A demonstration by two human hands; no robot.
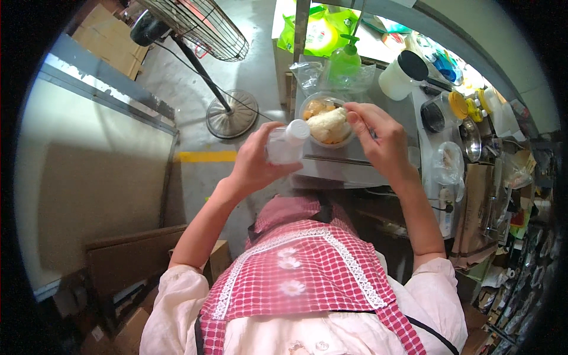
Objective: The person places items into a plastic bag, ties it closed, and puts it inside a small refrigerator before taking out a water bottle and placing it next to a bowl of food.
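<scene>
My left hand (253,158) is wrapped round a small clear bottle (285,148) with a white cap, tilted toward the bowl. A round clear plastic bowl (331,144) stands on the grey table, with yellow-orange pieces of food (318,107) inside. Over its contents sits a pale, rough lump of food (328,125), which looks like bread or a bun. My right hand (381,133) pinches the upper right edge of this lump between thumb and fingers. The palm side of my right hand is partly hidden.
Behind the bowl are a green pump bottle (345,62) and a white jar with a black lid (397,80). A yellow-lidded jar (454,106) and a metal bowl (470,139) lie right. A standing fan (228,106) is on the floor at far left.
</scene>
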